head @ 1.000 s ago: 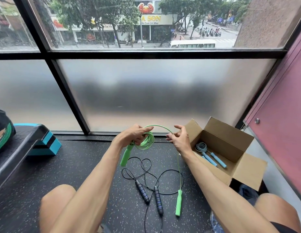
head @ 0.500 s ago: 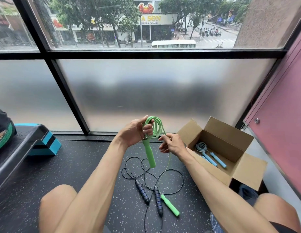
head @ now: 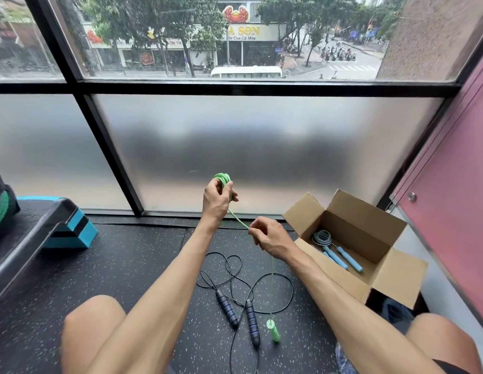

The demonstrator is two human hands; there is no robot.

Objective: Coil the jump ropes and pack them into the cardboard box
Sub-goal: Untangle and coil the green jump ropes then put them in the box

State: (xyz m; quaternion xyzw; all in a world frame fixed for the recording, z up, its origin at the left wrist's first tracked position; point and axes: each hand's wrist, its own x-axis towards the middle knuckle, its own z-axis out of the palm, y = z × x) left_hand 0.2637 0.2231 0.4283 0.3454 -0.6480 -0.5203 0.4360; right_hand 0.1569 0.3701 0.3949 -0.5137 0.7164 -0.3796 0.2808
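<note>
My left hand (head: 217, 197) grips the coiled part of the green jump rope (head: 223, 179), raised in front of the frosted window. A taut green strand runs down to my right hand (head: 270, 238), which pinches it. Below that hand the cord hangs straight, with the free green handle (head: 272, 330) dangling just above the floor. A black jump rope (head: 236, 279) with dark ribbed handles lies loose on the floor between my knees. The open cardboard box (head: 391, 279) at right holds a coiled blue jump rope (head: 334, 252).
A black step platform with teal blocks (head: 59, 225) stands at the left, a dark green-trimmed cap (head: 0, 209) on it. A frosted window wall lies ahead, a pink wall (head: 450, 211) at right. My bare knees frame the speckled black floor.
My left hand rose with the green coil, its handle now hidden. My right hand slid down the strand and pulled it taut. The free green handle swung up off the floor.
</note>
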